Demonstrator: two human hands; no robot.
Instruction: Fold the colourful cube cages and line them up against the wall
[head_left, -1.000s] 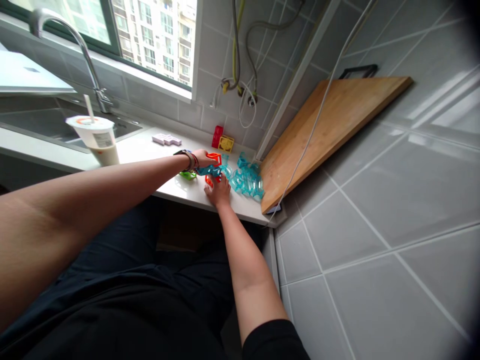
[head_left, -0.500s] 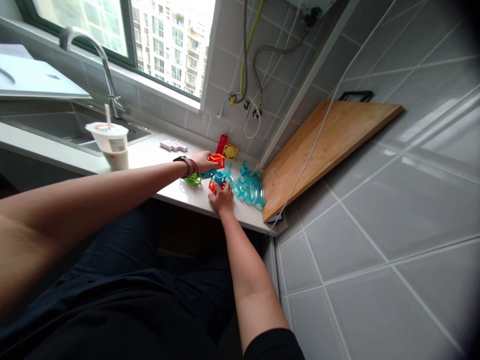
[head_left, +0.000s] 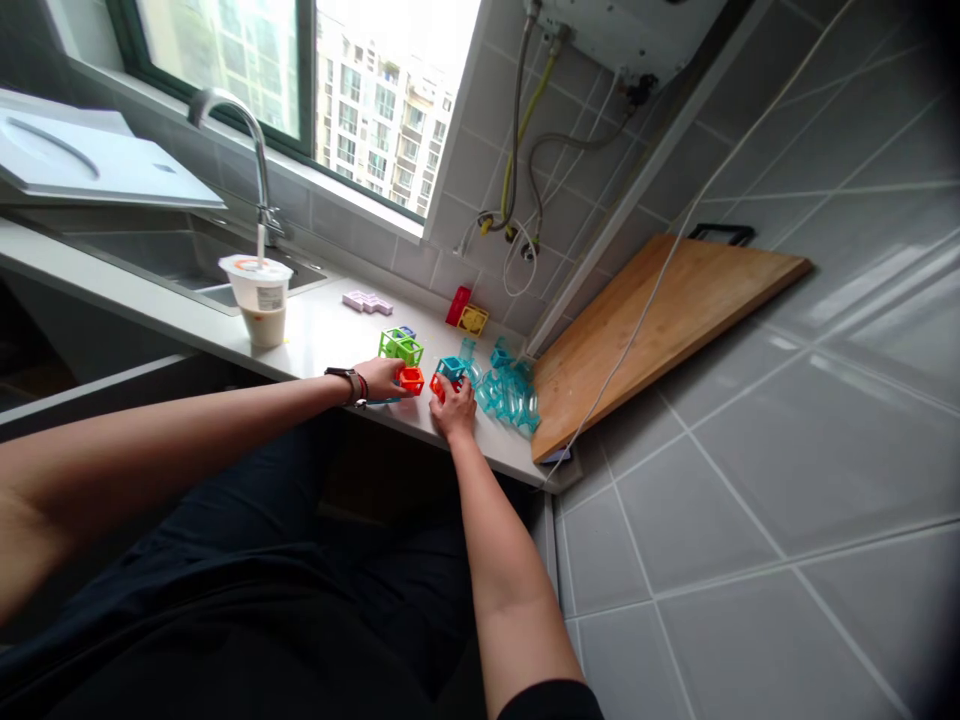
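My left hand (head_left: 384, 379) is closed on an orange open-frame block (head_left: 410, 380), low over the counter's front edge. Just behind it stand green open-frame blocks (head_left: 401, 347), with a bit of blue at their back. To the right, my right hand (head_left: 454, 408) grips another orange block (head_left: 437, 386), mostly covered by the fingers. A teal frame block (head_left: 450, 368) sits directly above that orange one, against my fingertips. A heap of clear teal pieces (head_left: 506, 393) lies right of my right hand. Further back are a red block (head_left: 457, 306) and a yellow block (head_left: 473, 319).
A lidded cup with a straw (head_left: 264, 312) stands left on the white counter (head_left: 322, 335). Behind it are the sink (head_left: 142, 245) and tap (head_left: 259, 160). Pale lilac pieces (head_left: 367, 302) lie near the wall. A wooden board (head_left: 660, 330) leans at the right, crossed by a white cord (head_left: 637, 290).
My left hand has moved down and towards me with its orange block, away from the blocks at my right hand. The green blocks now show fully behind it. The camera view has shifted.
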